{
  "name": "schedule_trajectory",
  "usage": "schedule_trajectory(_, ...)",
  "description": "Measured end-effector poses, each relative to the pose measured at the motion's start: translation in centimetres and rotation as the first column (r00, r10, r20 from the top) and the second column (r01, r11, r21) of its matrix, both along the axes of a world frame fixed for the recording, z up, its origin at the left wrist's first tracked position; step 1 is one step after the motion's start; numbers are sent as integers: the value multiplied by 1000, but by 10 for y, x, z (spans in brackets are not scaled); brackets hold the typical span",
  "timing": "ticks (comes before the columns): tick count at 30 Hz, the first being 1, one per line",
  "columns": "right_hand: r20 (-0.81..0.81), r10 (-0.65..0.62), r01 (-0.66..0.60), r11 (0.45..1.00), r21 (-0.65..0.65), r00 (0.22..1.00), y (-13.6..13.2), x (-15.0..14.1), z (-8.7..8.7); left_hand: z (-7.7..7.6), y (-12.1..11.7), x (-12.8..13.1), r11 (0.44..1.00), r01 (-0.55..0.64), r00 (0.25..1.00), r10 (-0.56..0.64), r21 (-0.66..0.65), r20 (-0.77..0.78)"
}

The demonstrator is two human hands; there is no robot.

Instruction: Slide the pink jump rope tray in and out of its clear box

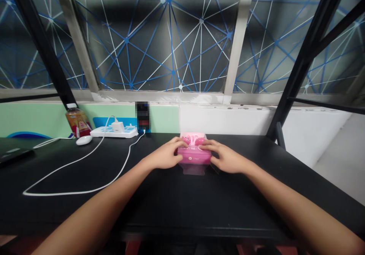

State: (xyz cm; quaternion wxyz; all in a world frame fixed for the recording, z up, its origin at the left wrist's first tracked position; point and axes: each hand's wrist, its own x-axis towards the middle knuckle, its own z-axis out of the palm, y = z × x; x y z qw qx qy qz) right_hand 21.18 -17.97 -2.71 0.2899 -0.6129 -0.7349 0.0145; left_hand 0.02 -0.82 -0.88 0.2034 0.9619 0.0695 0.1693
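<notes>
My left hand (167, 155) is gripping the pink box (194, 158) from its 9 o'clock, fingers curling over its edge | my right hand (228, 158) is gripping from its 3 o'clock | box is resting on the black desk (199, 201) at my 12, between my fingers | power strip (127, 132) is lying beyond, at 11

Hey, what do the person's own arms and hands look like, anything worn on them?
The left hand and right hand are ungloved, with slim fingers and no rings that I can make out. Both wrists lack any visible watch or bracelet. The left forearm and right forearm are slender and bare; no sleeves or markings show.
</notes>
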Motion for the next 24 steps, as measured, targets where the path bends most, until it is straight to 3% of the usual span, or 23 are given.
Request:
schedule_trajectory(11, 107, -73, 66, 995, 69, 992, 3, -5, 3, 4, -2, 1, 999, 46, 999, -46, -12, 0)
schedule_trajectory(19, 182, -17, 46, 987, -151, 983, -10, -9, 9, 5, 4, 0, 999, 46, 999, -46, -12, 13)
schedule_trajectory(24, 305, 72, -66, 997, -27, 950, -10, -31, 21, 0, 15, 4, 992, 3, 1000, -3, 122, 7)
